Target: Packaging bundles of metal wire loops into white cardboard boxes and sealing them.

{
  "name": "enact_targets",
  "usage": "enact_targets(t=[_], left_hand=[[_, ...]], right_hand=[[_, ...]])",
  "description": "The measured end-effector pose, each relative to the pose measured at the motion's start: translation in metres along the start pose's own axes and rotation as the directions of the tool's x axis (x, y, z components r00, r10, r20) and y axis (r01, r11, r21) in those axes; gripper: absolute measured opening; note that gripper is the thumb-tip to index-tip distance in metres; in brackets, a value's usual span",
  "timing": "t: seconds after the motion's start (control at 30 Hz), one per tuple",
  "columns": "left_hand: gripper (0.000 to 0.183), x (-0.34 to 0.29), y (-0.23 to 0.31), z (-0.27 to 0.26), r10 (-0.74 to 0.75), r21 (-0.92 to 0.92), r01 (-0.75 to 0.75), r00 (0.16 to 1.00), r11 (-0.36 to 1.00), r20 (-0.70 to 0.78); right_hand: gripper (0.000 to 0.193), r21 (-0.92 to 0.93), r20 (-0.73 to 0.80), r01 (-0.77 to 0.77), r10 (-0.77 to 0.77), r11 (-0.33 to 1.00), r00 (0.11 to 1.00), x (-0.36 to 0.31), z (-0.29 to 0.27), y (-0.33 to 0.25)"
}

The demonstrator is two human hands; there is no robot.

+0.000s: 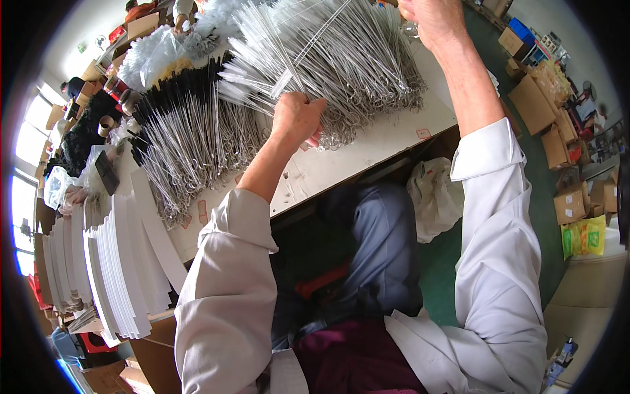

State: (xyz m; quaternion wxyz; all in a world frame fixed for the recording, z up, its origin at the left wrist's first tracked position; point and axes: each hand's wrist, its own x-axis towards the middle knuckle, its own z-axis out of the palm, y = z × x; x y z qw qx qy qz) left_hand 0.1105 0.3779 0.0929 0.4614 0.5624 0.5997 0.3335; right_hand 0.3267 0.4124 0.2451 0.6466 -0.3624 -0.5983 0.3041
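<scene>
My left hand [296,119] is closed at the front edge of a big heap of thin wire brushes [367,59] with white bristles and looped wire ends. A few long white-bristled brushes [283,49] rise from its fingers and cross over the heap. Up at the top edge, right of the heap, my right hand [430,18] is raised with its fingers curled. The frame's edge cuts off part of it, and what it grips cannot be made out. Left of my left hand lies a second heap of wire brushes [197,125] with black bristles, loops toward me.
The white table [315,174] ends just before my lap. Long white strips [121,262] stand in stacks at the left. A white plastic bag [433,200] hangs below the table's right side. Cardboard boxes [538,105] line the right; another person's hand [180,23] shows far left.
</scene>
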Motion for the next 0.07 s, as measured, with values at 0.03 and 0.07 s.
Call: enact_targets(t=[0.03, 0.07], left_hand=[[0.031, 0.0005, 0.0015, -0.0001, -0.007, -0.001, 0.007, 1.000, 1.000, 0.028], [0.031, 0.0000, 0.0027, -0.0018, -0.004, -0.001, 0.004, 1.000, 1.000, 0.025]], right_hand=[[0.020, -0.001, -0.025, 0.032, -0.032, 0.999, 0.999, 0.0006, 0.0014, -0.0042], [0.019, -0.001, -0.008, 0.058, -0.058, 0.998, 0.998, 0.0032, 0.0022, -0.0074]])
